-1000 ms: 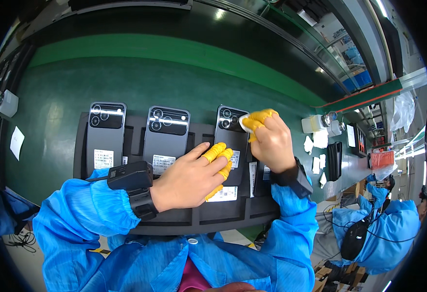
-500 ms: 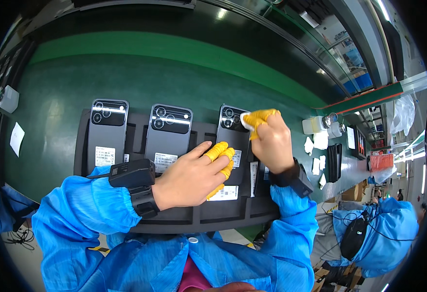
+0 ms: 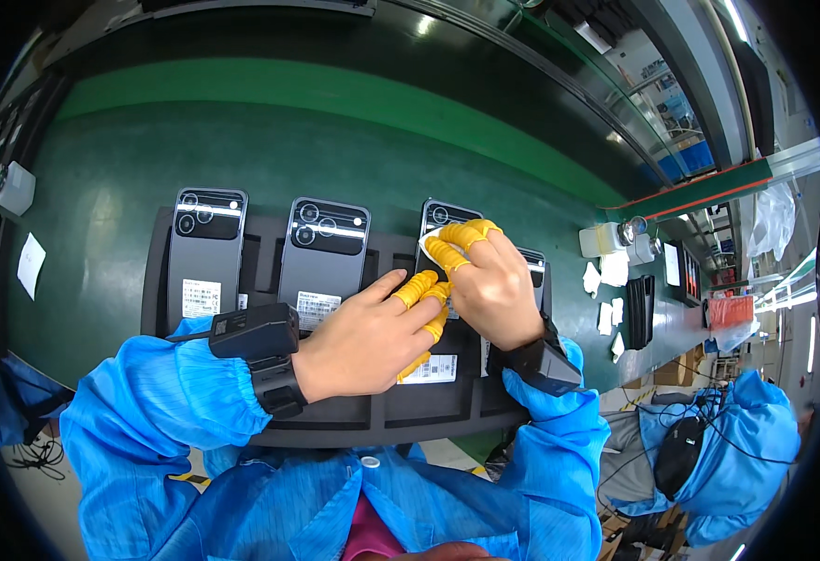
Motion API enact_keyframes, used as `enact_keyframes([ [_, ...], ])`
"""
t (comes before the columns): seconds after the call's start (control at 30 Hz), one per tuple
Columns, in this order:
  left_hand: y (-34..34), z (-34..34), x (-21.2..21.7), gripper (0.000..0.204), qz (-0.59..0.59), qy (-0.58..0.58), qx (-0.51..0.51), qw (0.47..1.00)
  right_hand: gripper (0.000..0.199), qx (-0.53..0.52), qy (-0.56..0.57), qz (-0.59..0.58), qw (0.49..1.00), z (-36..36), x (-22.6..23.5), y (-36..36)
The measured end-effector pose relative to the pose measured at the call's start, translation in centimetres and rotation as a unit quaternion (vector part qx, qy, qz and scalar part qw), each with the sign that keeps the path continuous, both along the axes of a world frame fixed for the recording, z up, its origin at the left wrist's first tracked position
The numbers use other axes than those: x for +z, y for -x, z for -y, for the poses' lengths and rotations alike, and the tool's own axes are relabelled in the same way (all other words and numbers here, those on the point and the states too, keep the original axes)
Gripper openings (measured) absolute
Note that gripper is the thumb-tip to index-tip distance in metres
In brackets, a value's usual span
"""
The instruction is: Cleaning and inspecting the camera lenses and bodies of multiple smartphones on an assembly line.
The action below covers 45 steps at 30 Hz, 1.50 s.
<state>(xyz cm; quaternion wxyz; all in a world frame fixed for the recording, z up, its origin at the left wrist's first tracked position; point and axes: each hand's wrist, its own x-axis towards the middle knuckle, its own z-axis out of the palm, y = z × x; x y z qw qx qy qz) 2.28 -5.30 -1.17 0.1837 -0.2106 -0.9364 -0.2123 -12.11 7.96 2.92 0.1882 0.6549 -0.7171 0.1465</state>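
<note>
My right hand (image 3: 496, 288), with yellow cots on its fingers, pinches a small white wipe (image 3: 425, 245). It presses the wipe against the camera end of the third phone (image 3: 445, 209), a dark grey one lying back up. My left hand (image 3: 365, 335), also with yellow finger cots, lies with fingers stretched out over that phone's lower part, which it partly hides. Two like phones lie to the left: one at the far left (image 3: 206, 252) and one beside it (image 3: 326, 266), each with a white label. A fourth phone (image 3: 536, 265) is partly covered by my right hand.
The phones lie in a black slotted tray (image 3: 321, 411) on the green table (image 3: 111, 150). At right are clear bottles (image 3: 602, 240), white wipes (image 3: 606, 318) and a black stack (image 3: 641, 313). Another bottle (image 3: 17, 190) and a paper slip (image 3: 30, 265) lie at left. A person in blue (image 3: 728, 458) is at right.
My right hand has moved left with the wipe across the third phone's camera end, uncovering part of the fourth phone. My left hand has stayed in place.
</note>
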Motion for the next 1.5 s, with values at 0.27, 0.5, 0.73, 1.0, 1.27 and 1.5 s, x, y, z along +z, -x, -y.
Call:
enact_keyframes([
  [0.27, 0.1, 0.1, 0.1, 0.041, 0.006, 0.008, -0.001, 1.0, 0.013, -0.176, -0.052, -0.03, 0.983, -5.4, 3.7, 1.0],
  [0.5, 0.0, 0.0, -0.2, 0.042, 0.033, 0.007, -0.009, 0.999, 0.012, -0.211, -0.04, -0.009, 0.977, -6.2, 3.2, 0.4],
  [0.73, -1.8, 2.8, 2.2, 0.047, 0.053, 0.033, -0.002, 0.998, 0.016, -0.145, -0.031, 0.001, 0.989, -4.3, 3.5, -1.8],
  [1.0, -7.0, 8.7, 2.4, 0.044, 0.046, 0.022, 0.0, 0.999, 0.03, -0.001, -0.046, 0.096, 0.994, 1.1, 4.7, -3.3],
  [1.27, -6.8, 9.2, 1.8, 0.046, 0.064, -0.024, -0.027, 0.997, 0.032, 0.103, -0.025, 0.077, 0.991, 10.2, 0.8, -3.4],
  [1.5, -7.3, 9.6, 2.2, 0.047, 0.076, -0.028, -0.025, 0.996, 0.026, 0.077, -0.064, 0.042, 0.994, 7.3, 1.9, -4.2],
])
